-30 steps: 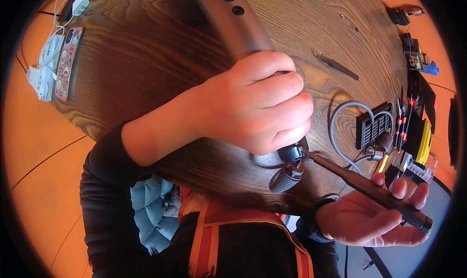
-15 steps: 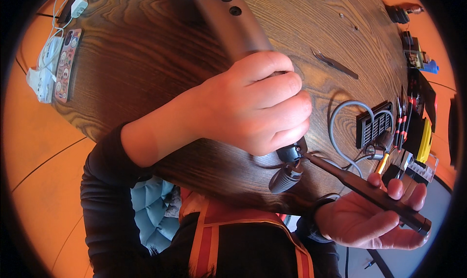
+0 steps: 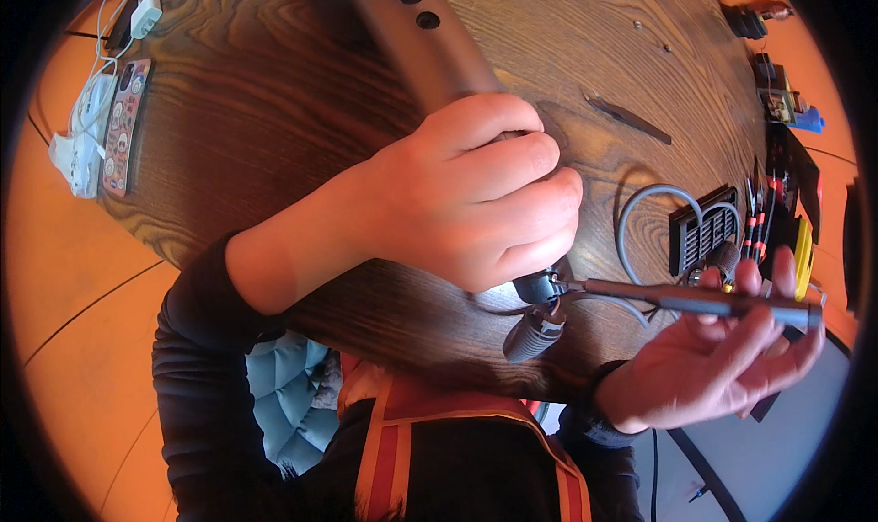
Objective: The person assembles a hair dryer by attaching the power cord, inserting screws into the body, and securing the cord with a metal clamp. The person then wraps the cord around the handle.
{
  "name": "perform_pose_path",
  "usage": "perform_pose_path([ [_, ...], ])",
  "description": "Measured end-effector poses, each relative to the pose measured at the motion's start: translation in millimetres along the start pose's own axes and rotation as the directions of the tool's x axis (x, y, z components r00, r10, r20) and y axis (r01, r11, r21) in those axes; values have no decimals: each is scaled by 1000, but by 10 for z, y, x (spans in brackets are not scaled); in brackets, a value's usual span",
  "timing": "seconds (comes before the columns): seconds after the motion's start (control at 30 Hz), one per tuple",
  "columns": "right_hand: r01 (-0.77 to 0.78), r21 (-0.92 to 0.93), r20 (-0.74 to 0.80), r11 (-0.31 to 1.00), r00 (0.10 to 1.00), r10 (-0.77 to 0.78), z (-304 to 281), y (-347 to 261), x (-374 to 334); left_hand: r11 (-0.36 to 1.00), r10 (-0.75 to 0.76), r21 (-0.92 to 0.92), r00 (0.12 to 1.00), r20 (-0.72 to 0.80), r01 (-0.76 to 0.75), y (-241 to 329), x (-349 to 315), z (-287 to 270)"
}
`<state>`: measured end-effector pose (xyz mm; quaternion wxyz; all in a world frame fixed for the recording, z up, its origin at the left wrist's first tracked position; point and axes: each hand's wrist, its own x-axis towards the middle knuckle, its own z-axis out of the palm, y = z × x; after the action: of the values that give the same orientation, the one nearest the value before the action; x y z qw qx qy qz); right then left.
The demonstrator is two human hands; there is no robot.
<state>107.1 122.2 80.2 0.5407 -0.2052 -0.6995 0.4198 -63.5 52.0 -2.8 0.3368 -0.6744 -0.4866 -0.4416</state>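
A brown hair dryer (image 3: 439,56), with two dark buttons on its handle, slants across the table from the top. My left hand (image 3: 476,197) is closed around the lower handle. Below that fist the handle's dark open end (image 3: 535,287) shows, and a ribbed cord sleeve (image 3: 534,335) hangs beside it. My right hand (image 3: 722,367) holds a slim dark screwdriver (image 3: 677,297) between thumb and fingers, the outer fingers stretched out. Its thin shaft reaches the handle's open end; whether the tip sits in a screw is too small to tell.
Tweezers (image 3: 631,122) and tiny metal pieces (image 3: 667,48) lie on the wooden table (image 3: 229,111). A black bit case (image 3: 702,234), a looped grey cord (image 3: 631,213) and a yellow tool (image 3: 803,259) stand at the right. A stickered phone (image 3: 125,129) and white cables are far left.
My right hand has swung the screwdriver's back end upward, so it lies nearly level; its fingers have shifted along the shaft. The hair dryer and left hand have moved slightly left.
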Motion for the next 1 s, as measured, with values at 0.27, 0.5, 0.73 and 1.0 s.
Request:
perform_pose_path([
  [0.27, -111, 98, -20, 989, 993, 113, 55, 155, 31, 999, 33, 16, 999, 39, -34, -9, 11, -26],
  [0.5, -141, 30, -60, 990, 988, 143, 70, 162, 40, 1000, 12, 16, 998, 62, -13, -14, 13, -26],
  [0.73, -151, 102, -68, 983, 985, 158, 33, 165, 55, 1000, 6, -7, 997, 81, -5, -21, 23, -56],
  [1.0, -86, 140, -53, 986, 994, 94, -54, 148, 75, 1000, 4, -15, 998, 55, -3, -25, 16, -42],
])
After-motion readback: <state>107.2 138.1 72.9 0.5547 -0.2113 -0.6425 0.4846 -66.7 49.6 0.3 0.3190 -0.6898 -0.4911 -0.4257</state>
